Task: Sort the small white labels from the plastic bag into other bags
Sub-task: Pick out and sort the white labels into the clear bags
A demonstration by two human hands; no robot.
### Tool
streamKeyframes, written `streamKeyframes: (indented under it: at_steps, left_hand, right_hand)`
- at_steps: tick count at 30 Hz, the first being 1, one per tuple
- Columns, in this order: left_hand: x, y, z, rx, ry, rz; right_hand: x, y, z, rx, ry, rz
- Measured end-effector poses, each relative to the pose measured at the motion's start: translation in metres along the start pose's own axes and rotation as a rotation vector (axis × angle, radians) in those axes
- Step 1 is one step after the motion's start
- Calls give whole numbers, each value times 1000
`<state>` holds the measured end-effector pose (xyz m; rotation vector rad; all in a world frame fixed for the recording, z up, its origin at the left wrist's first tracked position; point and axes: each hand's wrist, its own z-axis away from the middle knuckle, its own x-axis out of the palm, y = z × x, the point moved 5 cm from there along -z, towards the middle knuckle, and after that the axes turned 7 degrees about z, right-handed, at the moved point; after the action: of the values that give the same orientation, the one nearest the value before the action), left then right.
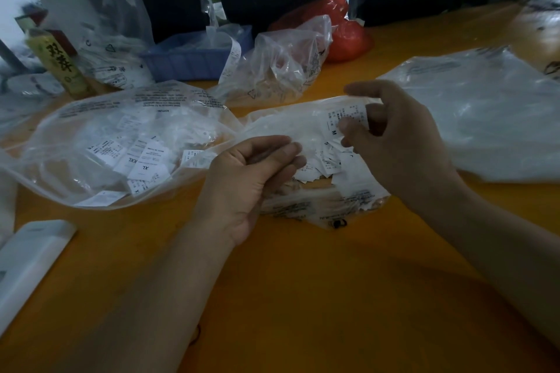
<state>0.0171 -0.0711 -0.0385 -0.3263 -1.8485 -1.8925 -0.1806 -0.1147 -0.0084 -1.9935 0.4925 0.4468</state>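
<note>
Right hand (394, 136) pinches one white label (345, 119) marked M between thumb and fingertips, lifted just above the middle clear bag (303, 127). That bag lies on the orange table (303, 297), its mouth toward the person, with a heap of loose labels (321, 166) inside. Left hand (248, 182) sits palm-up at the bag's left edge, fingers loosely curled; cannot tell whether they hold the plastic or nothing.

Left of it, touching, a second clear bag (75, 145) holds labels reading XL and XXL. A flat clear bag (491, 118) lies to the right, close beside the right wrist. Behind: crumpled clear bag (281, 63), red bag (348, 33), blue tray (188, 60). White flat object (27, 263) at the left table edge.

Bare table runs wide in front of the bags, under both forearms.
</note>
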Motion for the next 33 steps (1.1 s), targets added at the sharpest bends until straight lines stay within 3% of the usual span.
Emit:
streamKeyframes:
  at_steps: [14, 33]
  left_hand:
    - [2, -3, -1, -36, -59, 21]
    - [-1, -4, -4, -30, -87, 33]
  right_hand:
    - [0, -8, 1, -63, -14, -141]
    - [-2, -12, 3, -124, 4, -87]
